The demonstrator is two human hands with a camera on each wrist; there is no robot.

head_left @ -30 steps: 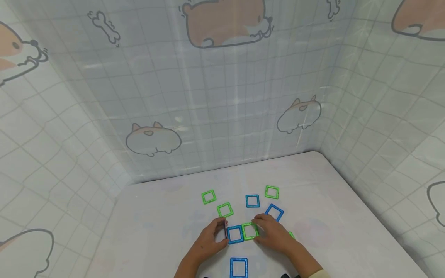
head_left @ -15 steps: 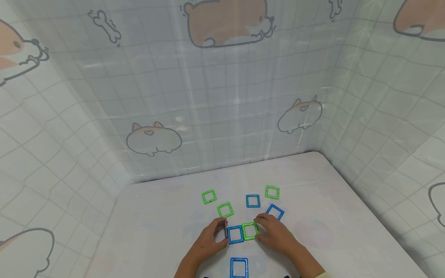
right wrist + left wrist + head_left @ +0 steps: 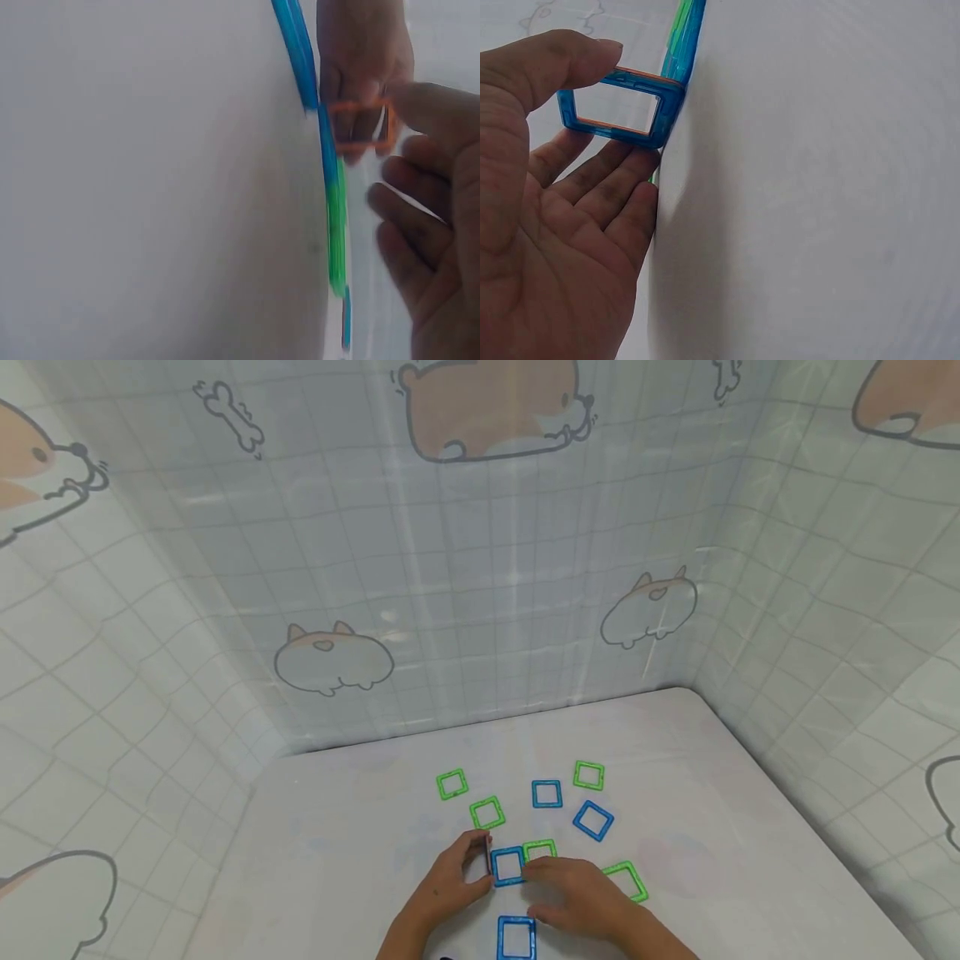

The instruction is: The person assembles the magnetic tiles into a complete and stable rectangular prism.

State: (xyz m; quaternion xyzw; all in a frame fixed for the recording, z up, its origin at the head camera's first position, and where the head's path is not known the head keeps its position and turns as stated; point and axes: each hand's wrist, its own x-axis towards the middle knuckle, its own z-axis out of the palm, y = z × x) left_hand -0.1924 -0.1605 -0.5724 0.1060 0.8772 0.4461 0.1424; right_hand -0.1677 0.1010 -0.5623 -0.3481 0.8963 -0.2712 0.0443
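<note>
My left hand (image 3: 453, 878) holds a square magnetic tile (image 3: 617, 137) upright between thumb and fingers. This tile is blue on one side in the left wrist view; its orange side (image 3: 360, 148) faces the right wrist camera. Beside it a blue tile (image 3: 507, 884) lies flat, joined to a green tile (image 3: 540, 843) partly covered by my right hand. My right hand (image 3: 581, 895), fingers loosely bent and holding nothing, hovers over the near side of the green tile. Just nearer the person lies another blue tile (image 3: 516, 920).
Loose on the white table (image 3: 337, 835) lie green tiles (image 3: 452, 796) (image 3: 487, 825) at the back left. Blue tiles (image 3: 547, 806) (image 3: 593, 837) and a green tile (image 3: 588, 787) lie at the back right. One more green tile (image 3: 637, 882) is right of my right hand. Patterned curtains (image 3: 480, 568) surround the table.
My right hand has let go of the flat green tile and moved toward the person and slightly left. The left hand stays on the upright tile.
</note>
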